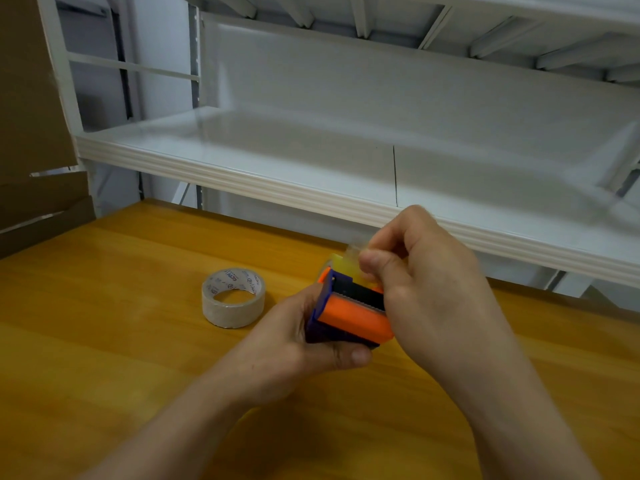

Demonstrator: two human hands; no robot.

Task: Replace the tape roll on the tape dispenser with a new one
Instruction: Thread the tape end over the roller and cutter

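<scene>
An orange and dark blue tape dispenser (349,315) is held just above the wooden table (121,358) in my left hand (304,348), which wraps around its underside. My right hand (426,282) pinches a strip of clear yellowish tape (349,259) at the dispenser's far end, thumb and fingers closed on it. A roll of clear tape with a printed white core (233,297) lies flat on the table, just left of the dispenser and apart from both hands. The roll inside the dispenser is mostly hidden.
A white metal shelf (311,188) runs across behind the table, its edge close above my right hand. Brown cardboard (31,133) leans at the far left.
</scene>
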